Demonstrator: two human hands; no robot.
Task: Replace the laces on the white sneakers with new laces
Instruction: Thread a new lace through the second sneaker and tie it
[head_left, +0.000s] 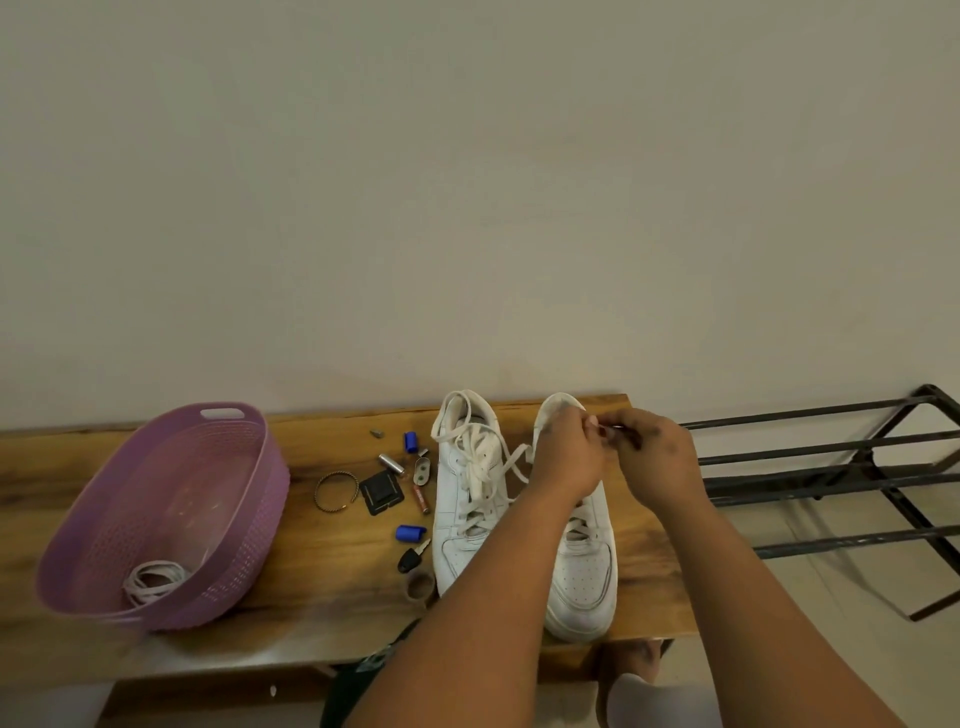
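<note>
Two white sneakers stand side by side on a wooden bench (332, 566), toes toward me. The left sneaker (467, 499) still carries a loose white lace (480, 457) spilling over its tongue. Both my hands meet above the heel end of the right sneaker (584, 577). My left hand (563, 457) and my right hand (652, 457) pinch a white lace end (605, 427) between their fingertips. A strand of that lace (519, 460) trails left from under my left hand. A coil of white laces (153, 579) lies in the purple basket (249, 519).
Small clutter lies between basket and sneakers: a bangle (336, 491), a black square piece (382, 492), two blue caps (411, 441), a battery (421, 500), a key (413, 557), a tape ring (420, 587). A black metal rack (831, 488) stands right of the bench. A plain wall rises behind.
</note>
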